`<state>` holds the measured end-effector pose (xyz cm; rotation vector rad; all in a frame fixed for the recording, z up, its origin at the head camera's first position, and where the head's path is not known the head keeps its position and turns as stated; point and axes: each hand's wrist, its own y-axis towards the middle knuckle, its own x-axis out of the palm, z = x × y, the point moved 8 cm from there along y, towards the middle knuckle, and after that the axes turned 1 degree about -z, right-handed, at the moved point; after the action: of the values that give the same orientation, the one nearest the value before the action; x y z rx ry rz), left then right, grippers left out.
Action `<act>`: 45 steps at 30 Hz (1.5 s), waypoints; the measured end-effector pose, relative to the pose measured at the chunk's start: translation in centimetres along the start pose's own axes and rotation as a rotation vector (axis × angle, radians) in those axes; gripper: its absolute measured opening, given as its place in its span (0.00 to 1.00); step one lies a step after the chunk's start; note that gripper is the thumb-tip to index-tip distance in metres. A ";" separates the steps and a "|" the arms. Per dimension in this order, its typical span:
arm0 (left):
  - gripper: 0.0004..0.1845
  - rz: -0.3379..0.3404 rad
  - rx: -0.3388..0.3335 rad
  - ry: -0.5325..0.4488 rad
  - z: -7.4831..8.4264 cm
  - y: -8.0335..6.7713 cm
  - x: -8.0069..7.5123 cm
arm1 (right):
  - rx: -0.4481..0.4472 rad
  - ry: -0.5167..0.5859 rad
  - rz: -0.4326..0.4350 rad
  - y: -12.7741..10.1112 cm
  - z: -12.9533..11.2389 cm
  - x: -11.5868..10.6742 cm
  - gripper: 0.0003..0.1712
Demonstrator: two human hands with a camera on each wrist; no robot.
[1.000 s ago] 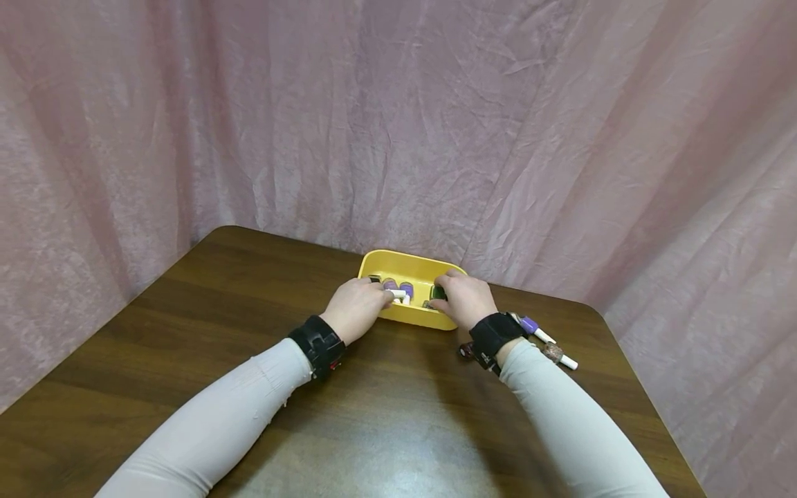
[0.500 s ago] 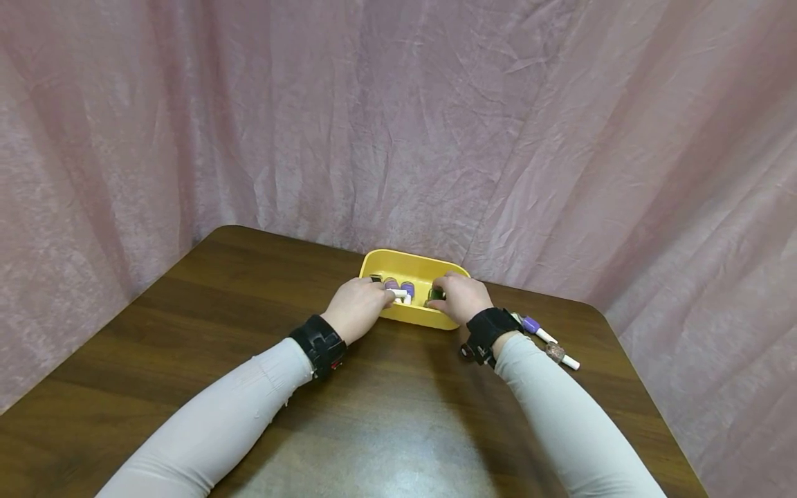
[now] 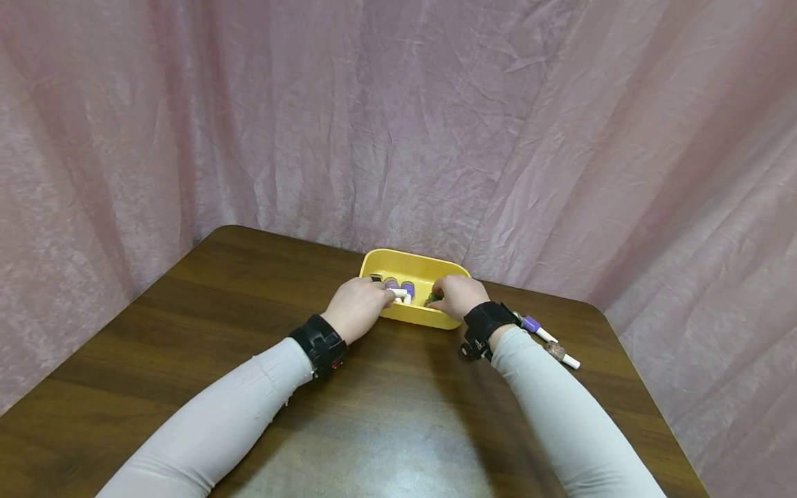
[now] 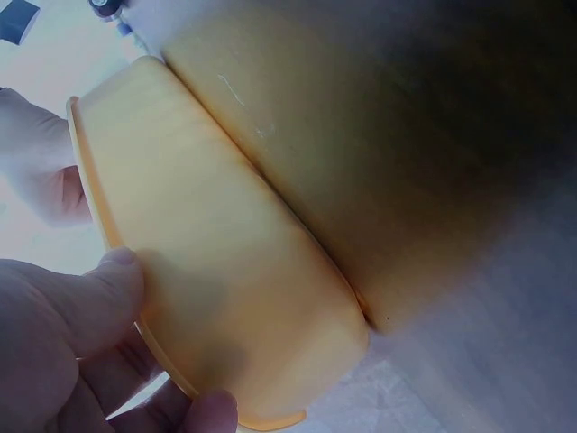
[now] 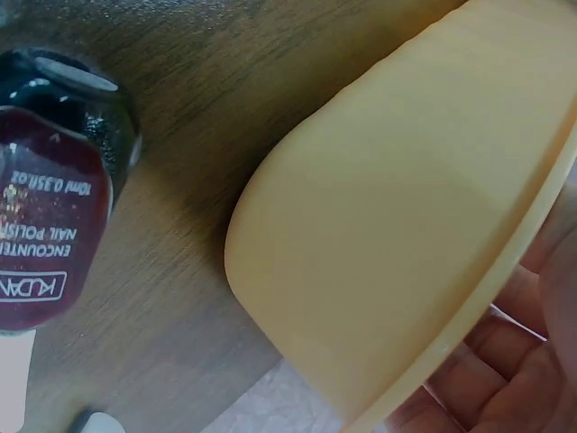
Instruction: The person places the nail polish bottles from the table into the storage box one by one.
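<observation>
A yellow tray stands at the far side of the brown table, with two purple nail polish bottles and a white-capped one inside. My left hand grips the tray's near left rim; the thumb presses the outer wall. My right hand reaches over the near right rim, its fingers curled round a green bottle inside the tray. The right wrist view shows the tray wall and my palm behind its rim.
A dark red nail polish bottle lies on the table by my right wrist. Two more white-capped bottles, one purple and one glittery, lie right of the tray. Pink curtain closes off the table's far edges.
My right hand has moved left and further into the tray with the green bottle. My left hand has stayed on the rim.
</observation>
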<state>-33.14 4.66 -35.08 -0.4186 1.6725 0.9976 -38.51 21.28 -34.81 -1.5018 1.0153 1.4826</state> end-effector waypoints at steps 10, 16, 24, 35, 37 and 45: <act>0.05 -0.013 -0.006 -0.001 0.0 0.0 0.0 | 0.036 0.038 -0.023 0.2 0.4 0.2 0.13; 0.05 -0.003 -0.005 0.005 -0.1 0.0 0.0 | 0.044 0.049 -0.003 0.2 0.5 0.3 0.14; 0.05 -0.013 -0.013 -0.001 -0.2 -0.2 -0.1 | 0.032 0.051 0.034 0.0 0.4 0.3 0.20; 0.05 -0.008 -0.005 -0.003 -0.1 -0.4 -0.4 | 0.025 0.015 0.142 -0.9 -0.3 -0.2 0.22; 0.04 -0.002 -0.003 -0.007 0.0 -0.4 -0.4 | 0.021 0.011 0.172 -1.2 -0.4 -0.3 0.22; 0.04 0.008 -0.001 -0.004 0.1 -0.5 -0.5 | 0.000 0.032 0.259 -3.0 0.3 -0.8 0.21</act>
<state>-32.59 4.36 -34.80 -0.4109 1.6718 1.0041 -35.86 22.74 -34.08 -1.4391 1.2682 1.6394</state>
